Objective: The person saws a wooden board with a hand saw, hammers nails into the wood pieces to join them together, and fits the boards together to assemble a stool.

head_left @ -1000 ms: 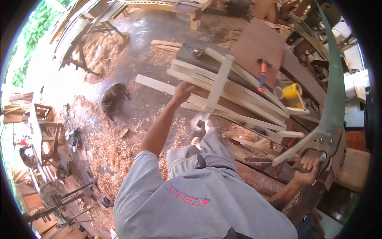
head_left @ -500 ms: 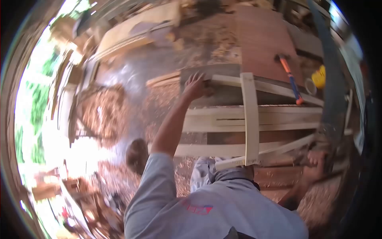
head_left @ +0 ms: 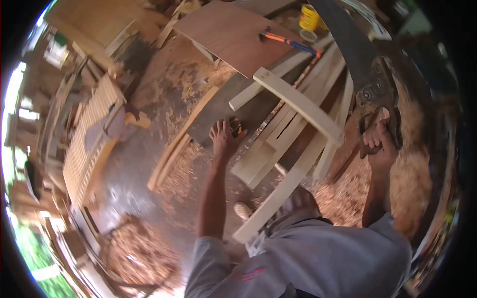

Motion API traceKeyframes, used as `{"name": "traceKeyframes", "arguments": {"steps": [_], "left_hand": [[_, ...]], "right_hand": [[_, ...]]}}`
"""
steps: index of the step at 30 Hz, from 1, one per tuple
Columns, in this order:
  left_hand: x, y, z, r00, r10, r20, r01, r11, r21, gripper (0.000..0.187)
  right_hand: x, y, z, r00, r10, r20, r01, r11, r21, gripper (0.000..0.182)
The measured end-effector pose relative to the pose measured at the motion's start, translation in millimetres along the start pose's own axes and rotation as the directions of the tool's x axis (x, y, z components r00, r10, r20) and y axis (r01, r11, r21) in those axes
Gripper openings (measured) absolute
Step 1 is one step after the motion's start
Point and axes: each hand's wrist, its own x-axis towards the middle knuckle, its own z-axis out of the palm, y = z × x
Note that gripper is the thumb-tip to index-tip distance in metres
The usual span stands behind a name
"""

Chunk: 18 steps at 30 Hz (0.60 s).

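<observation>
My right hand [head_left: 380,141] is wrapped round the worn handle of a handsaw [head_left: 350,44]. The saw's wide dark blade points up and away at the right. My left hand [head_left: 223,141] reaches over a dark board [head_left: 208,116], fingers spread. Against its thumb side lies a small black-and-orange object [head_left: 237,127], perhaps a tape measure; its kind is not clear. Between my hands, pale planed wood strips [head_left: 278,136] lie side by side. One short strip [head_left: 298,102] crosses on top of them, and another strip [head_left: 271,203] runs down towards my body.
A hammer [head_left: 290,41] with an orange and blue handle rests on a reddish plywood sheet [head_left: 223,32]. Behind it stands a yellow container [head_left: 309,18]. Wood shavings [head_left: 141,253] cover much of the floor, and a slatted wooden panel [head_left: 92,141] lies at the left.
The view has turned, so the bench and strips now appear slanted. My right hand and the saw show higher and more clearly. My left hand stays beside the small dark object.
</observation>
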Motion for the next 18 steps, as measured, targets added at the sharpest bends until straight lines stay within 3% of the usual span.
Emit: {"name": "traceKeyframes", "arguments": {"steps": [2, 4, 5, 7, 8, 10, 12, 14, 16, 18], "left_hand": [[-5.2, -6.5, -10.5, 0.999, 0.003, 0.053, 0.001, 0.996, -0.085, 0.071], [-13.7, -24.9, -18.5, 0.99, -0.134, 0.045, 0.142, 0.943, -0.302, 0.065], [-19.4, -27.7, -25.0, 0.993, -0.101, 0.066, 0.116, 0.943, -0.311, 0.065], [-21.8, -25.2, -38.8, 0.991, -0.136, 0.01, 0.123, 0.857, -0.5, 0.059], [-19.1, -7.1, -47.1, 0.996, -0.078, 0.042, 0.089, 0.86, -0.502, 0.059], [-24.3, 50.0, -67.5, 0.968, 0.215, 0.126, -0.108, 0.816, -0.569, 0.057], [-26.3, 98.8, -60.0, 0.802, 0.587, 0.112, -0.456, 0.722, -0.521, 0.058], [-48.2, 141.4, -42.7, 0.701, 0.695, 0.162, -0.539, 0.664, -0.517, 0.062], [-66.3, 170.5, -28.5, 0.547, 0.719, 0.428, -0.618, 0.692, -0.373, 0.066], [-76.6, 172.5, 0.6, 0.493, 0.707, 0.507, -0.662, 0.683, -0.308, 0.069]], "right_hand": [[-55.2, -12.1, 13.9, 0.997, -0.039, -0.062, 0.037, 0.999, -0.031, 0.006], [-103.2, -22.2, 17.2, 0.99, -0.108, -0.087, 0.103, 0.993, -0.054, 0.007], [-122.5, -23.7, 5.1, 0.988, -0.136, -0.078, 0.129, 0.988, -0.087, 0.009], [-158.5, -34.9, -7.9, 0.978, -0.107, -0.179, 0.095, 0.992, -0.078, 0.01], [-173.2, -41.6, -11.7, 0.973, -0.072, -0.219, 0.06, 0.996, -0.061, 0.012], [-200.8, -48.0, -9.2, 0.927, -0.092, -0.363, 0.073, 0.995, -0.066, 0.013], [-219.0, -49.9, -8.1, 0.881, -0.197, -0.43, 0.118, 0.972, -0.205, 0.01], [-246.6, -51.3, -13.4, 0.815, -0.272, -0.512, 0.152, 0.952, -0.264, 0.01], [-266.4, -59.4, -15.4, 0.74, -0.363, -0.567, 0.19, 0.921, -0.342, 0.013], [-294.0, -76.1, -8.6, 0.665, -0.466, -0.584, 0.076, 0.819, -0.568, 0.013]]}}
